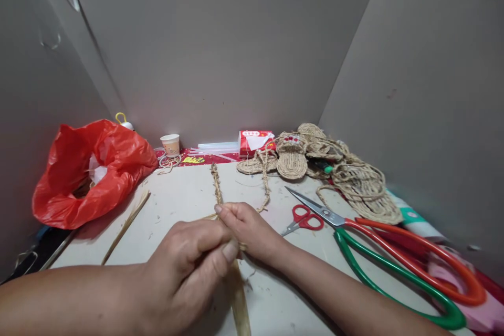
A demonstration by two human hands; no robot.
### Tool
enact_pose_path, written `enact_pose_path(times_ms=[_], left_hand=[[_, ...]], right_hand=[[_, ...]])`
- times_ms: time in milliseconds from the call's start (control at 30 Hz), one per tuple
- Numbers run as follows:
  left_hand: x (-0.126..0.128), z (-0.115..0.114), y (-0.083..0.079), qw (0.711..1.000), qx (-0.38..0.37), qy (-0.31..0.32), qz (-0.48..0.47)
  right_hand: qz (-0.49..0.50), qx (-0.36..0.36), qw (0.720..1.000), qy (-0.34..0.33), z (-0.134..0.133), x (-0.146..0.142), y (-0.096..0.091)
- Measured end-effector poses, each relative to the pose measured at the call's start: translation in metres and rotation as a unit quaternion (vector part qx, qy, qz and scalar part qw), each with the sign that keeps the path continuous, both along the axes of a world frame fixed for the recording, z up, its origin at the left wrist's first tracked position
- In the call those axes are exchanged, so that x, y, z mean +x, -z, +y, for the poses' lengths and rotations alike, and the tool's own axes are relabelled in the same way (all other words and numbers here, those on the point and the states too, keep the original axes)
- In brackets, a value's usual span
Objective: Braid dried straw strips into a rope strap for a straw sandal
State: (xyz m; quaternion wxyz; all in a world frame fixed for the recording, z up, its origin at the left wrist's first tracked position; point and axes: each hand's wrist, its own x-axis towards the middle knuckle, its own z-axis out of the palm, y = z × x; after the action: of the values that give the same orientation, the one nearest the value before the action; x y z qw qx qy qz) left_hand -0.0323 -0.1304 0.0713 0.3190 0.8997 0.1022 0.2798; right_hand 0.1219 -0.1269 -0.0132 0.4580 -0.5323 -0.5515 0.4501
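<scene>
A braided straw cord lies on the table, its thin end pointing away from me. My right hand is closed on this cord, thumb toward its near end. Just in front of it, nearer my body, my left hand is pinched shut on the straw strands leading out of the cord. A broad, flat straw strand runs down from beneath my hands toward the table's near edge. Another thin strand pokes out to the left behind my left hand. The exact grip points are partly hidden by my fingers.
A red plastic bag stands left, near loose straw. Small red-handled scissors and large shears lie right. Woven slippers and coiled rope sit behind. A paper cup and tissue pack stand at the back.
</scene>
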Motion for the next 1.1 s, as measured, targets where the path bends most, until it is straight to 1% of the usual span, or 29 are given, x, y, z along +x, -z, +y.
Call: enact_pose_path(times_ms=[67,167,233,300,367,433,500,567,633,700,767,833,933,1000,1033,1067,1100], left_hand=[[0.003,0.003,0.005,0.991,-0.121,-0.01,0.051],[0.004,0.007,0.019,0.96,-0.262,-0.026,0.098],[0.002,0.009,0.025,0.939,-0.323,-0.033,0.113],[0.0,0.011,0.027,0.927,-0.352,-0.044,0.125],[-0.002,0.018,0.025,0.926,-0.35,-0.081,0.113],[-0.003,0.031,0.023,0.931,-0.325,-0.148,0.079],[-0.003,0.047,0.026,0.928,-0.302,-0.212,0.043],[-0.002,0.06,0.032,0.919,-0.314,-0.237,0.034],[0.0,0.067,0.039,0.904,-0.355,-0.233,0.048],[0.003,0.069,0.044,0.89,-0.394,-0.217,0.075],[0.004,0.07,0.046,0.887,-0.403,-0.208,0.089],[0.004,0.07,0.046,0.903,-0.367,-0.206,0.085],[0.001,0.071,0.045,0.938,-0.269,-0.207,0.072],[0.0,0.068,0.045,0.951,-0.218,-0.207,0.076],[0.0,0.066,0.046,0.953,-0.211,-0.201,0.078],[0.0,0.063,0.048,0.954,-0.222,-0.187,0.077],[0.002,0.061,0.05,0.952,-0.25,-0.161,0.073]], right_hand=[[0.02,-0.006,1.0,-0.017,0.0,0.001,0.0],[0.055,-0.016,0.998,-0.034,0.001,0.002,-0.001],[0.074,-0.025,0.996,-0.038,0.002,0.003,0.0],[0.091,-0.038,0.994,-0.038,0.003,0.005,0.002],[0.11,-0.051,0.992,-0.042,0.005,0.006,0.004],[0.133,-0.066,0.987,-0.054,0.007,0.008,0.005],[0.16,-0.078,0.982,-0.061,0.008,0.009,0.005],[0.182,-0.081,0.978,-0.067,0.007,0.01,0.005],[0.197,-0.079,0.974,-0.076,0.007,0.011,0.004],[0.203,-0.081,0.972,-0.086,0.006,0.012,0.004],[0.205,-0.087,0.971,-0.09,0.005,0.013,0.004],[0.206,-0.094,0.97,-0.092,0.004,0.014,0.005],[0.206,-0.1,0.969,-0.091,0.003,0.014,0.007],[0.2,-0.098,0.971,-0.089,0.003,0.014,0.008],[0.197,-0.098,0.971,-0.09,0.002,0.014,0.008],[0.194,-0.097,0.972,-0.09,0.002,0.013,0.008],[0.192,-0.098,0.972,-0.088,0.002,0.013,0.009]])
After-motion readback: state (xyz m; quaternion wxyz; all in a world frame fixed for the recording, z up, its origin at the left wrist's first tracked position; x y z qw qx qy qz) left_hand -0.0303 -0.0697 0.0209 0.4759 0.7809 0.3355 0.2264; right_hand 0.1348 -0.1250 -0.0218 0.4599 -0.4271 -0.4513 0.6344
